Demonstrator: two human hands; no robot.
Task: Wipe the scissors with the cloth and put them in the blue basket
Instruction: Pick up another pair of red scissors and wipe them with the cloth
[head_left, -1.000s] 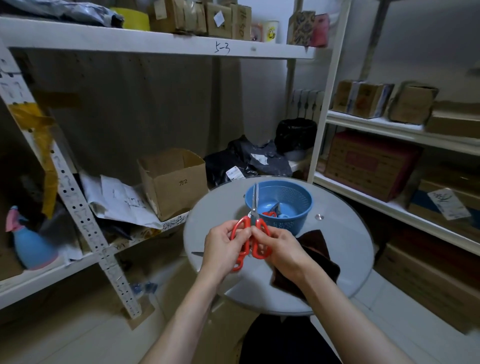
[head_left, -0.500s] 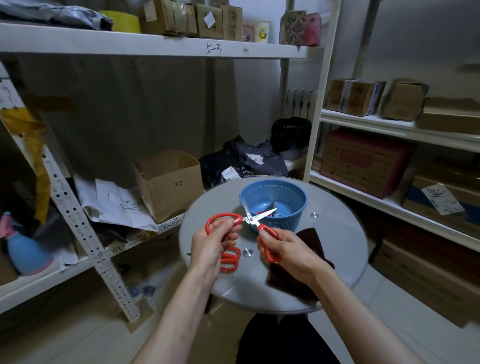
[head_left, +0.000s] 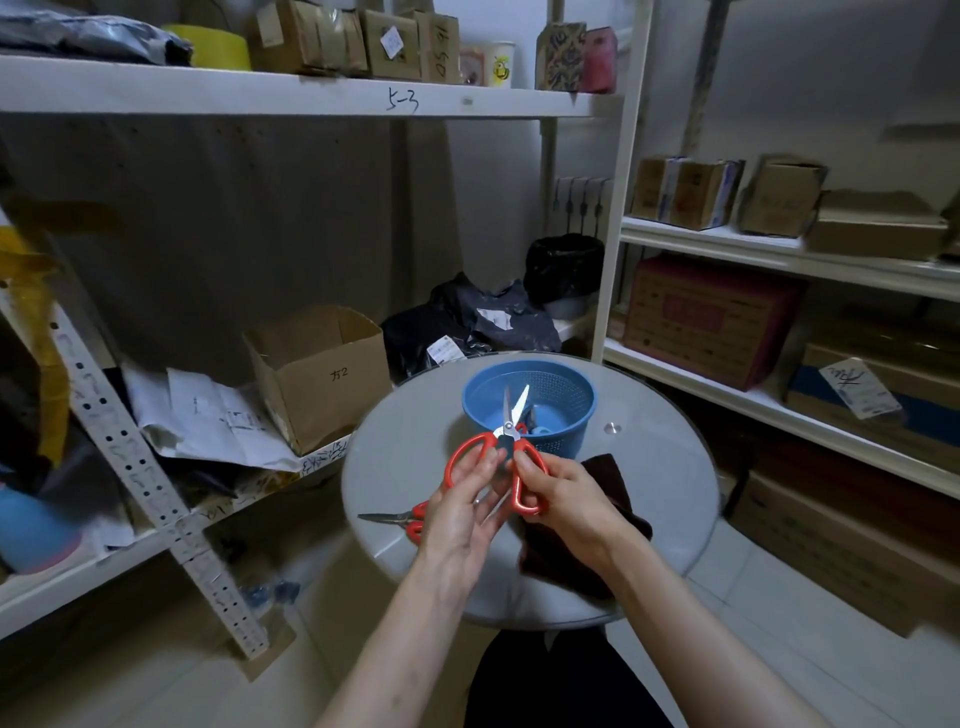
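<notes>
We had nearly closed the scissors (head_left: 506, 441) from wide open, fingers (head_left: 487, 466) of left hand (head_left: 462, 514) and right hand (head_left: 566, 499) each grasping a loop, the cloth (head_left: 613, 478) lying unused

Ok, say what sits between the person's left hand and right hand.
The red-handled steel scissors, blades slightly apart: the left hand holds one handle loop, the right hand the other, above the round glass table. The head view shows it.
</notes>
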